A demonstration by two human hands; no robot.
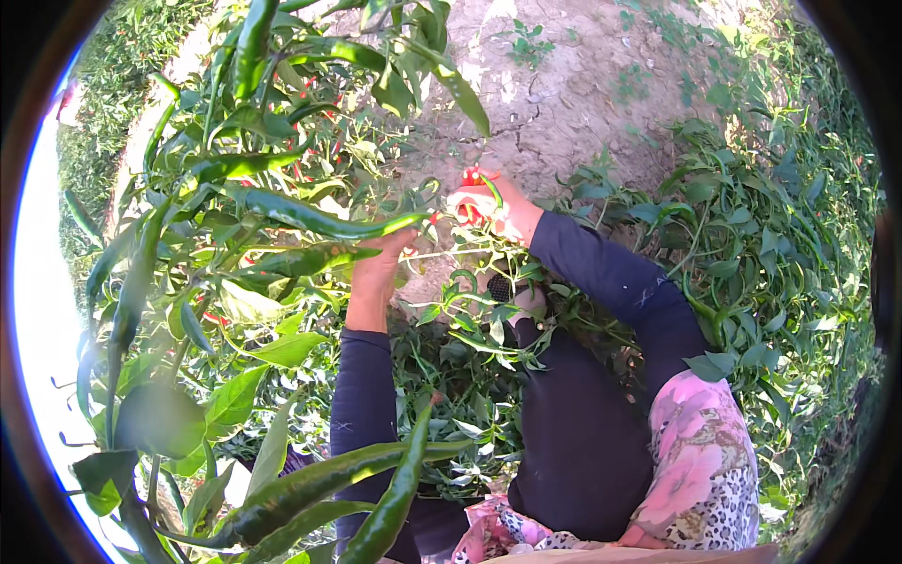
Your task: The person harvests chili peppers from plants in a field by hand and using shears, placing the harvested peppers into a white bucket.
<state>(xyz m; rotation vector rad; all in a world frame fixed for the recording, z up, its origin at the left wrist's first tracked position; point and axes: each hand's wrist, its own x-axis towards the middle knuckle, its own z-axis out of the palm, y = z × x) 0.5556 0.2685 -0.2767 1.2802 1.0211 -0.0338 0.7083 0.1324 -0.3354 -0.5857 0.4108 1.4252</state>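
Observation:
My right hand [504, 210] is closed around several red chili peppers [471, 210], above a low branch of a pepper plant. A small green pepper [493, 192] lies against its fingers. To its left, my left hand [384, 257] reaches among the stems; its fingers are partly hidden behind a long green chili pepper [331, 224], so what it holds cannot be told. Thin stems with leaves [451, 252] run between the two hands. More red peppers [215, 319] show in the foliage at left.
Tall pepper plants with long green peppers [275, 500] stand close to the camera at left. Leafy plants [733, 225] grow on the right. Cracked dry soil [578, 106] lies ahead. My dark-clothed leg [585, 430] and a shoe [500, 287] are below the hands.

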